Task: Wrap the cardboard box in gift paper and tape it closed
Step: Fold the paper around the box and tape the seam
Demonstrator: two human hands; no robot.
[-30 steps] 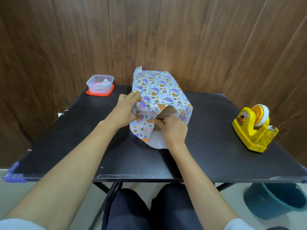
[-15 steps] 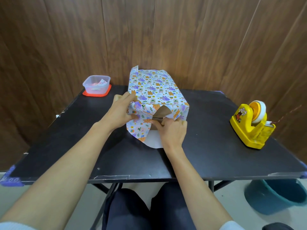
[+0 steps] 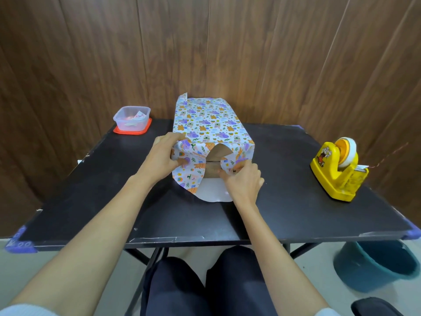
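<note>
Right hand [image 3: 243,181] has slid off the middle of the near end and out to the right-hand flap. Its fingertips now pinch the edge of the gift paper [image 3: 209,122] there, closed on the sheet. That shift leaves more bare brown showing between the two hands than a second ago, so the cardboard box [image 3: 215,156] is plainly still open at this end. Left hand [image 3: 162,158] hasn't budged: fingers wrapped over the top corner, thumb pressing the left flap flat against the end, clamped on paper and box together. The box itself sits just beyond both hands on the black surface [image 3: 284,190], with its top and sides already covered. The far end is out of sight, so I can't say whether it is done. Under the right hand the bottom flap [image 3: 210,190] lies white side up on the surface, not yet lifted. By my reading we're mid-fold on the side flaps: left is in and right is being drawn across. The bottom flap and the tape are still to come. The yellow tape dispenser [image 3: 335,174] waits well out to the right of the right hand, untouched. A clear tub [image 3: 132,118] on a red lid sits beyond the left hand, and a teal bucket [image 3: 376,263] stands on the floor below.
</note>
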